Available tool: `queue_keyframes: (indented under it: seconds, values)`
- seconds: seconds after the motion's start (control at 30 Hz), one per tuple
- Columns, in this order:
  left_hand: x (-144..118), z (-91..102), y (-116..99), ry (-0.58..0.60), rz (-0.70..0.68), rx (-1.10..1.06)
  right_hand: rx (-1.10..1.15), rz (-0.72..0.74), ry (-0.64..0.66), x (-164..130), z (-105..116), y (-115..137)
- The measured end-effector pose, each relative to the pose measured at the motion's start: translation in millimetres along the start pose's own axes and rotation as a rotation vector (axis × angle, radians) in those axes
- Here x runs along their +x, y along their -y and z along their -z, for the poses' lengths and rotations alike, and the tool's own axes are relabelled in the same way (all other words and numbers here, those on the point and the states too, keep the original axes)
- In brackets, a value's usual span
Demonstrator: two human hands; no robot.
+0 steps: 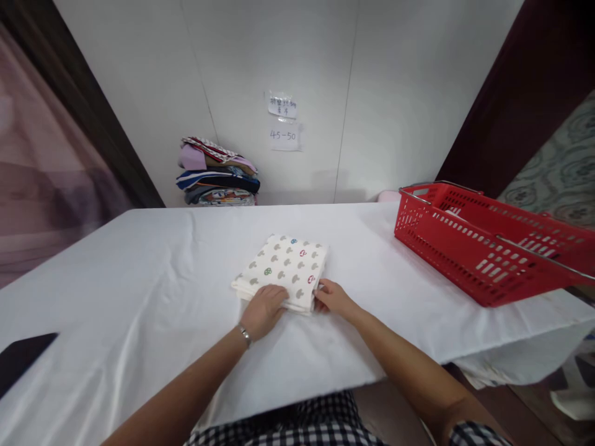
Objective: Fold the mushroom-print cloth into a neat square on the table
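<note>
A white cloth [283, 263] printed with grey, red, green and blue mushrooms lies folded into a rough square on the table. At its near edge is my left hand [266, 310], a silver band on the wrist, with fingers on top of the fabric and the thumb low at the edge. My right hand [332, 297] pinches the right edge close to the near corner. The fingertips there are partly hidden by the fabric layers.
A white sheet covers the table [139, 279]. On the right stands a red basket [465, 254] with metal handles. Behind the far edge rises a stack of folded textiles [218, 176]. A dark flat object [25, 356] lies at the left. Paper labels [284, 136] hang on the wall.
</note>
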State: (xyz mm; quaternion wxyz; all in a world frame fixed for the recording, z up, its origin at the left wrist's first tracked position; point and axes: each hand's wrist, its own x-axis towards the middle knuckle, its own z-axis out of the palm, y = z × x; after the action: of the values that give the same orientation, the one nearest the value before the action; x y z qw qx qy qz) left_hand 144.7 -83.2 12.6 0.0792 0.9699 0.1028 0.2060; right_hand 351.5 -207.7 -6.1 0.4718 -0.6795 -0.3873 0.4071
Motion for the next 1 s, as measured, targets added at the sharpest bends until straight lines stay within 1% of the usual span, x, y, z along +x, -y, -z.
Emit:
queue_keyframes:
  seconds: [0.03,0.07,0.13,0.2,0.27,0.33,0.4,0.47,0.53,0.6,0.7,0.87,1.0]
  values:
    - [-4,5.1,5,-0.003,-0.001,-0.019,-0.017,0.002,0.007,0,3,-3]
    - [-7,10.3,9,-0.003,0.007,-0.042,-0.053,0.002,-0.026,2,8,-6]
    - [-5,19.5,9,0.025,0.061,-0.087,-0.181,0.009,-0.206,13,26,-9]
    - [7,25.0,2,0.062,0.163,-0.115,-0.32,0.042,-0.415,30,47,-10]
    - [24,24.8,-9,0.062,0.256,-0.124,-0.365,0.056,-0.483,49,63,-8]
    - [42,18.8,-18,0.009,0.278,-0.109,-0.382,0.062,-0.491,66,72,-5]
    - [53,8.5,-21,-0.028,0.267,-0.063,-0.397,0.069,-0.481,79,72,-2]
    - [57,-3.0,-18,-0.007,0.296,-0.01,-0.405,0.081,-0.454,89,70,0]
    - [54,-12.9,-11,0.043,0.347,0.021,-0.409,0.096,-0.417,97,67,2]
    - [50,-19.5,-5,0.067,0.366,0.033,-0.412,0.108,-0.383,104,67,4]
    - [45,-23.2,-1,0.073,0.354,0.049,-0.424,0.12,-0.358,112,70,6]
    - [47,-23.2,0,0.099,0.365,0.049,-0.439,0.119,-0.328,118,71,5]
    - [47,-24.0,1,0.083,0.359,0.041,-0.464,0.079,-0.345,119,67,8]
